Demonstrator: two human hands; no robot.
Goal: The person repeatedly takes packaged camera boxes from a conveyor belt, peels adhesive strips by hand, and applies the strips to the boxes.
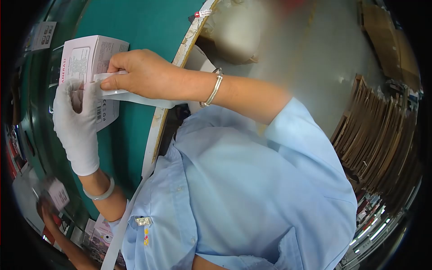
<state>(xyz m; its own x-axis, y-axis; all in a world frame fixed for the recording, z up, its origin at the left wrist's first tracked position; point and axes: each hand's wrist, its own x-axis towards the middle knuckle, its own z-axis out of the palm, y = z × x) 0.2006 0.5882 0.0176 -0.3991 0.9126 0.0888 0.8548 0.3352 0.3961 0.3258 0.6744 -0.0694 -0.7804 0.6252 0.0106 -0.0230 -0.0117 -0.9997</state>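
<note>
Left grip [74, 121] on pink box [77, 57] — right grip [146, 75] alongside, on white strip [155, 102]

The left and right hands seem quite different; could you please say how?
The left hand wears a white glove, while the right hand is bare. The left hand's bangle is pale; the right hand's bangle is metallic. The right hand pinches a white strip; the left hand curls against the printed box. Both are at the box.
</note>
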